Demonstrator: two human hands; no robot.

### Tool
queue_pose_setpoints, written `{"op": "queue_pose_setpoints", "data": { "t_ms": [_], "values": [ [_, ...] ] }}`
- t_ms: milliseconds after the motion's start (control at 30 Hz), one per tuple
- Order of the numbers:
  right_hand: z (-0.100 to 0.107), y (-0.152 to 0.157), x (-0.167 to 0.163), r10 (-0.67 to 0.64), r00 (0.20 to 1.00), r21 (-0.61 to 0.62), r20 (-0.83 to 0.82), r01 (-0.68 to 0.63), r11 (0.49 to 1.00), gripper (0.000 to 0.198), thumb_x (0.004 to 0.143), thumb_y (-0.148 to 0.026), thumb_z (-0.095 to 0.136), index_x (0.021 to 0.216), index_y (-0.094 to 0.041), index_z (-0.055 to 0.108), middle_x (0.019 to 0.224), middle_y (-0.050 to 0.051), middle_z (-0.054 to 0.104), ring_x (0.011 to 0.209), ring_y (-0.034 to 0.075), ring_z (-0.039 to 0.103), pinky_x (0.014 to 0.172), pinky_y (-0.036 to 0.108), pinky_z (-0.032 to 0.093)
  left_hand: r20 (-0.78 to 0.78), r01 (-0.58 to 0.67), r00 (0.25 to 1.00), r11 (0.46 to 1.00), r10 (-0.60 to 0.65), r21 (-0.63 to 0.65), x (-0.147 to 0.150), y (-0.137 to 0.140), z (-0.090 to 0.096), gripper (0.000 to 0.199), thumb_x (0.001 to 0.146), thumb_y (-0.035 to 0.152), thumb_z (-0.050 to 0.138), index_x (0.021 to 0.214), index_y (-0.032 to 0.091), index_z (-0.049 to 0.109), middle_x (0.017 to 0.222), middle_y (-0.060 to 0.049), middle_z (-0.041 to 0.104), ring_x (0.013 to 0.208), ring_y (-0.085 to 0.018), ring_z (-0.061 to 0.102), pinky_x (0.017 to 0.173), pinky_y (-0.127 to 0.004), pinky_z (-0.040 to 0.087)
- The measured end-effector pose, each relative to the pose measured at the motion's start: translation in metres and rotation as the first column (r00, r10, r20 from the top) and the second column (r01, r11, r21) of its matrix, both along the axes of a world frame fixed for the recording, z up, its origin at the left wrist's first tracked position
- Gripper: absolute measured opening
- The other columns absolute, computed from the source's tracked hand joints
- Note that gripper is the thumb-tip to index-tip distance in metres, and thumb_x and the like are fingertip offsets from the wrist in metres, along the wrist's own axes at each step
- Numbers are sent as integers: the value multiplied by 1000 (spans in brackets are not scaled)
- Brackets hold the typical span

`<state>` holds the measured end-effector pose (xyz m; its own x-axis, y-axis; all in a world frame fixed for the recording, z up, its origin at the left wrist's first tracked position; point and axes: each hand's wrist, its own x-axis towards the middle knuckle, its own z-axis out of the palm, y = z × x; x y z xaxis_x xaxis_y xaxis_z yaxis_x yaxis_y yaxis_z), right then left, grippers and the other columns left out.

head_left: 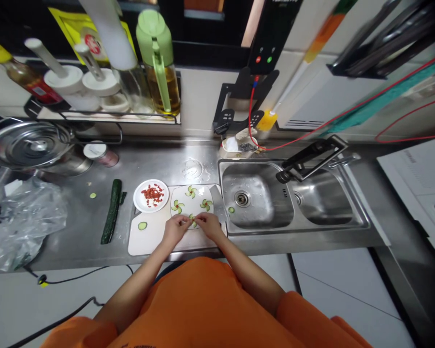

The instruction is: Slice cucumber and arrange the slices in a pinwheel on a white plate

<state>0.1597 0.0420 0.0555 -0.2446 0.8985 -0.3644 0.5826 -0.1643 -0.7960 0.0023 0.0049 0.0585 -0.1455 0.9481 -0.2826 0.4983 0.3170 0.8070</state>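
Near the front rim of a white plate (183,194), my left hand (176,228) and my right hand (209,226) meet with fingertips pinched. Cucumber slices (192,218) show between them; whatever is inside each pinch is too small to make out. On the same plate lie pinwheels of cut cucumber with reddish centres, such as the pinwheel (191,192) at the back. The plate rests on a pale cutting board (148,239), with a round cucumber slice (142,225) on its left part. A white dish (139,199) of red goji berries (153,195) stands left of the plate.
A wide knife blade (219,203) lies right of the plate, beside the double sink (261,193) and its black faucet (304,162). To the left are a cucumber (111,212), a plastic bag (32,212) and a lidded pot (39,147). A condiment shelf (130,117) hangs behind.
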Motion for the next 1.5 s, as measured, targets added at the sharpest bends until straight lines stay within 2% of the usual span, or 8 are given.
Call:
{"op": "queue_pose_setpoints", "data": {
  "t_ms": [267, 533, 700, 933, 1300, 1500],
  "values": [
    [-3, 2, -1, 63, 990, 37, 123, -68, 997, 13, 77, -19, 58, 75, -18, 70, 71, 1, 68, 69, 13, 58, 65, 21, 39, -77, 60, 995, 996, -55, 64, 0, 2, -13, 14, 74, 31, 62, 75, 19, 69, 75, -2, 64, 62, -11, 53, 64, -24, 42],
    [0, 2, -4, 170, 922, 67, 348, -205, 976, 15, 81, -20, 55, 79, -17, 70, 78, 5, 68, 75, 15, 57, 67, 23, 35, -171, 95, 981, 995, -88, 30, 7, 5, -13, 12, 74, 27, 61, 70, 18, 67, 73, -3, 64, 71, -14, 57, 68, -25, 42],
    [-1, 2, -4, 219, 880, 39, 422, -259, 965, 17, 83, -21, 53, 83, -18, 69, 83, 5, 67, 79, 15, 57, 68, 23, 34, -192, 101, 976, 995, -99, 3, 9, 6, -11, 13, 75, 28, 60, 70, 17, 67, 74, -3, 64, 70, -14, 56, 67, -24, 41],
    [-1, 0, -5, 213, 866, 52, 451, -264, 963, 18, 86, -22, 51, 83, -18, 68, 84, 5, 66, 78, 15, 56, 68, 24, 33, -203, 110, 972, 993, -117, -48, 9, 8, -8, 16, 76, 28, 58, 68, 17, 67, 73, -3, 64, 69, -13, 55, 66, -23, 39],
    [-10, -4, -3, 213, 907, 167, 364, -289, 943, 11, 83, -18, 53, 80, -18, 63, 80, 2, 62, 77, 14, 53, 69, 23, 33, -215, 119, 966, 987, -141, -109, 9, 12, -7, 16, 75, 26, 57, 65, 18, 67, 73, -2, 65, 70, -13, 56, 67, -22, 38],
    [-10, -3, -5, 234, 891, 139, 390, -308, 941, 12, 85, -18, 52, 79, -18, 63, 80, 2, 60, 77, 14, 51, 68, 23, 32, -268, 145, 949, 984, -168, -102, 10, 13, -10, 18, 76, 27, 57, 66, 17, 68, 71, -3, 65, 69, -13, 55, 67, -23, 37]
  ]
}}
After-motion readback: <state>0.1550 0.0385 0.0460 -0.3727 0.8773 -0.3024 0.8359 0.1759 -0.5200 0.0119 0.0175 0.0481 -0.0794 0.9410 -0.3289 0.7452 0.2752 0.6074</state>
